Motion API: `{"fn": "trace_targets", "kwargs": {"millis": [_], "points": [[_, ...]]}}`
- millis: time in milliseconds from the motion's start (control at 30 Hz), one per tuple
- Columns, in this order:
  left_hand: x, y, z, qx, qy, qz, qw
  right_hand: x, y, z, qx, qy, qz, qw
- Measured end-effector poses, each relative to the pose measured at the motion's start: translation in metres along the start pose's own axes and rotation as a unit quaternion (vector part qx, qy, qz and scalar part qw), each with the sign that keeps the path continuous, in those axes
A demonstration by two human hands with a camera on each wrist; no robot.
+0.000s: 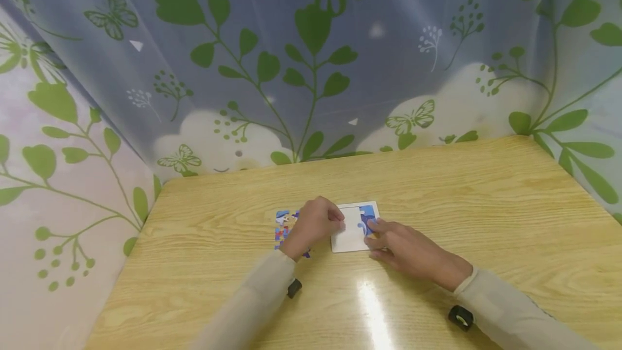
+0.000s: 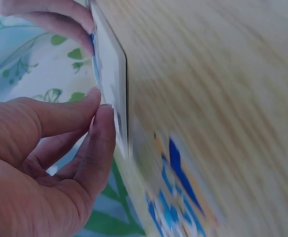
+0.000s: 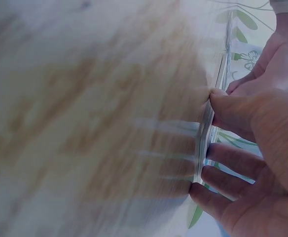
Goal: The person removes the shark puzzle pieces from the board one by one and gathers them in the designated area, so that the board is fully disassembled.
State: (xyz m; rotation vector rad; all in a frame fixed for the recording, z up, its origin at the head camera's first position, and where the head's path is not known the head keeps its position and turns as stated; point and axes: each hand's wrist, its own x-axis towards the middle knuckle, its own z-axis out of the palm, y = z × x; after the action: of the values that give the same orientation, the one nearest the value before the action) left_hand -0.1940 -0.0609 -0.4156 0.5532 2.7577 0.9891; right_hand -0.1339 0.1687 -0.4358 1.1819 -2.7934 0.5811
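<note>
A white puzzle tray (image 1: 347,236) lies on the table with joined blue picture pieces (image 1: 367,213) along its right side. My left hand (image 1: 313,226) is over the tray's left part, thumb and forefinger brought together close to its surface. In the left wrist view those fingertips (image 2: 103,111) meet, and whether a piece sits between them cannot be seen. My right hand (image 1: 405,247) holds the tray at its right side. In the right wrist view its thumb and fingers touch the tray's edge (image 3: 201,136). Loose puzzle pieces (image 1: 282,226) lie left of the tray, partly hidden by my left hand.
The wooden table (image 1: 218,285) carries all of this. A patterned curtain (image 1: 262,96) with leaves and butterflies hangs behind the table and at its sides. Dark straps or devices (image 1: 460,317) are on both wrists.
</note>
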Motion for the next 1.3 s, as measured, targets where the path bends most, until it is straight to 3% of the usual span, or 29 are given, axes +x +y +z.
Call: {"fn": "trace_targets", "kwargs": {"millis": [267,533,900,1300], "points": [[0.018,0.011,0.016,-0.007,0.009,-0.020,0.9997,0.000,0.000,-0.001,0.012,-0.004,0.003,0.9999],[0.026,0.017,0.025,-0.022,0.017,-0.023,0.9994,0.000,0.000,-0.001,0.017,-0.003,0.004,0.9998],[0.031,0.022,0.029,-0.015,0.008,-0.042,0.9990,0.000,0.000,0.000,0.014,-0.004,0.006,0.9999],[0.029,0.021,0.028,-0.041,0.033,-0.050,0.9974,-0.001,0.001,0.001,0.013,0.005,-0.003,0.9999]]}}
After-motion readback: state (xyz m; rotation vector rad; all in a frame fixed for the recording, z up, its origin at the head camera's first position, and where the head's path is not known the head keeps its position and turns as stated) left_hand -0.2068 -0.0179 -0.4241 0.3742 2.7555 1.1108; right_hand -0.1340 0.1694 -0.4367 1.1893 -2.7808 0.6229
